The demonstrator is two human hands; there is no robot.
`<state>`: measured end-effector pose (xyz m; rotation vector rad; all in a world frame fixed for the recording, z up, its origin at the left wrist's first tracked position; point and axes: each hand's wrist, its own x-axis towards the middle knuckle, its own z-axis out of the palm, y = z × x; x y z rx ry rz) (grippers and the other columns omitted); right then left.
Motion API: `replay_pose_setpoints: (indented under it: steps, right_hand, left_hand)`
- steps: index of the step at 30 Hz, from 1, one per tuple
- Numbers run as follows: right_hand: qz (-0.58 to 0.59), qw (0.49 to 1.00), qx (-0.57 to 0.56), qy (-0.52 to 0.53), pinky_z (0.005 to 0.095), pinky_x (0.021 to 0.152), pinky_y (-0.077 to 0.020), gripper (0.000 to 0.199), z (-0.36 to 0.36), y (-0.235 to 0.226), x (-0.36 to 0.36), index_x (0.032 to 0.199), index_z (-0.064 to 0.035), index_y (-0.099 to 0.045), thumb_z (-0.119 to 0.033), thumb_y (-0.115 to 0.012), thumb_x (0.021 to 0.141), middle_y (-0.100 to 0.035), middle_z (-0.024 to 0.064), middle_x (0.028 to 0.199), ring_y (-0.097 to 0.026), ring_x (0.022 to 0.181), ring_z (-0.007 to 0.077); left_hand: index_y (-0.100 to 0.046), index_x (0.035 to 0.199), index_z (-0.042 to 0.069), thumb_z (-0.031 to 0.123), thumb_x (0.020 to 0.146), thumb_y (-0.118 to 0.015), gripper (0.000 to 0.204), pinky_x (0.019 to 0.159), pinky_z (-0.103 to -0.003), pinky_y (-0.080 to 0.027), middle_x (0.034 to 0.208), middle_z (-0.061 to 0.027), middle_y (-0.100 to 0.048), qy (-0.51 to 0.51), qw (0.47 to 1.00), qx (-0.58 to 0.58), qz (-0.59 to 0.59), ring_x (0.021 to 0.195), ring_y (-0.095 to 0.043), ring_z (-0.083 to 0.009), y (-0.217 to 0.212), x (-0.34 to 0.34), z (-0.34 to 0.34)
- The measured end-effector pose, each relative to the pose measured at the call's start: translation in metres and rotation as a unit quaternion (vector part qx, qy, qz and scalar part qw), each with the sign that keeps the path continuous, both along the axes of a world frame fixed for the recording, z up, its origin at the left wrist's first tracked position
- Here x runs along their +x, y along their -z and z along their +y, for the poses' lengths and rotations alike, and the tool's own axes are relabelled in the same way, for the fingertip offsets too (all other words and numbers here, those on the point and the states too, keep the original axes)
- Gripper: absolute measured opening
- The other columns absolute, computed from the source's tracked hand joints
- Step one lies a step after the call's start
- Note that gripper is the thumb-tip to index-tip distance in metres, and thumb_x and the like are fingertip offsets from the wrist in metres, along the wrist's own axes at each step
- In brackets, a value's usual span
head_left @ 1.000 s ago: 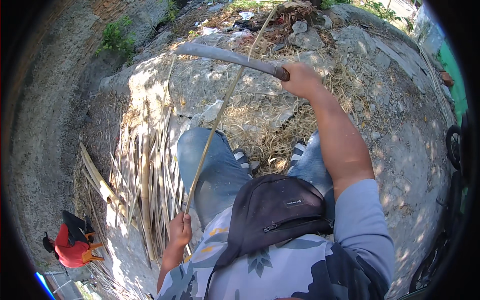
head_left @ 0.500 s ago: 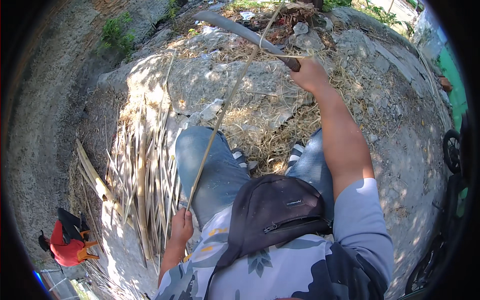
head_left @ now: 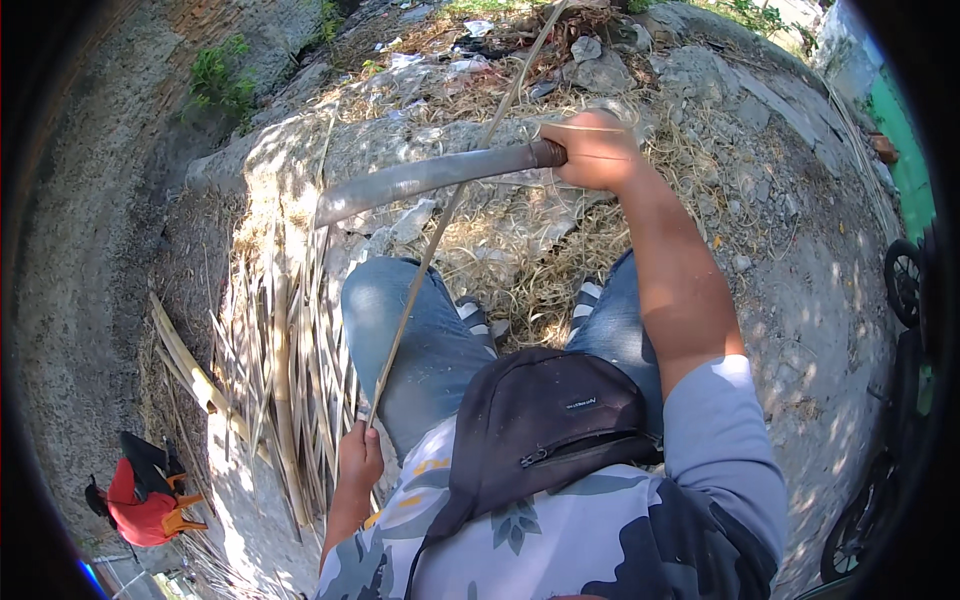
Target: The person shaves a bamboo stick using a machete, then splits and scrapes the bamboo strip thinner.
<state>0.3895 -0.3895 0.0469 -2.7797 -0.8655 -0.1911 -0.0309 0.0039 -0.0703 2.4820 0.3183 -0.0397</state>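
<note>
My left hand (head_left: 358, 460) is closed round the lower end of a long, thin bamboo strip (head_left: 428, 258). The strip slants over my left thigh and runs up past the top of the picture. Out in front, my right hand (head_left: 600, 152) grips the dark handle of a machete (head_left: 400, 183). Its broad grey blade points left and crosses the strip; whether the two touch I cannot tell. A thin pale sliver (head_left: 585, 128) lies across the knuckles of my right hand.
Split bamboo strips (head_left: 300, 380) lie in a pile left of my leg, beside thicker bamboo pieces (head_left: 190, 360). Curly shavings (head_left: 530, 265) cover the ground between my feet. A person in red (head_left: 140, 500) sits far left. A motorcycle (head_left: 890, 420) stands at the right edge.
The machete has swung down and toward me, its tip turning from upper left to left. My right hand has moved slightly down and left. The left hand still grips the strip.
</note>
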Motion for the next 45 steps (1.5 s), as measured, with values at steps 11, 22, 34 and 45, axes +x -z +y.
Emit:
replay_pose_setpoints:
  steps: [11,22,34,45]
  right_hand:
    - [0.033,0.964,0.177,0.196,0.0483,0.083,-0.0527,0.022,-0.043,0.028,0.023,0.097,-0.0114,-0.07,-0.021,-0.068,0.077,-0.071,0.0178,0.092,-0.068,0.093,0.0383]
    - [0.047,0.955,0.207,0.206,0.0462,0.077,-0.0521,0.024,-0.061,0.035,0.041,0.096,-0.0123,-0.07,-0.023,-0.07,0.075,-0.071,0.0157,0.09,-0.068,0.089,0.0353]
    - [0.006,0.986,0.124,0.112,0.0481,0.077,-0.05,0.026,-0.056,0.008,0.023,0.098,-0.0128,-0.07,-0.021,-0.068,0.074,-0.069,0.0155,0.089,-0.066,0.088,0.0385]
    - [0.092,0.918,0.238,0.304,0.0457,0.086,-0.0516,0.027,-0.065,0.025,0.031,0.106,-0.0145,-0.071,-0.025,-0.068,0.082,-0.072,0.0151,0.101,-0.068,0.098,0.0358]
  left_hand:
    - [-0.055,0.093,-0.003,0.043,0.105,-0.047,0.048,0.057,-0.048,-0.041,0.065,-0.0224,-0.054,-0.004,1.0,-0.009,0.024,0.061,-0.055,-0.0438,-0.002,0.005,0.006]
    - [-0.056,0.092,-0.003,0.055,0.104,-0.04,0.06,0.058,-0.049,-0.042,0.066,-0.0237,-0.055,0.009,0.999,0.037,0.018,0.065,-0.057,-0.048,0.011,0.006,0.014]
    - [-0.056,0.091,-0.002,0.062,0.102,-0.037,0.068,0.055,-0.047,-0.041,0.062,-0.0204,-0.053,0.014,1.0,-0.008,0.012,0.06,-0.056,-0.0434,0.007,0.012,0.013]
    - [-0.052,0.084,-0.002,0.061,0.102,-0.039,0.067,0.059,-0.05,-0.043,0.065,-0.0228,-0.054,0.011,0.999,0.031,0.04,0.064,-0.056,-0.047,0.003,0.016,0.017]
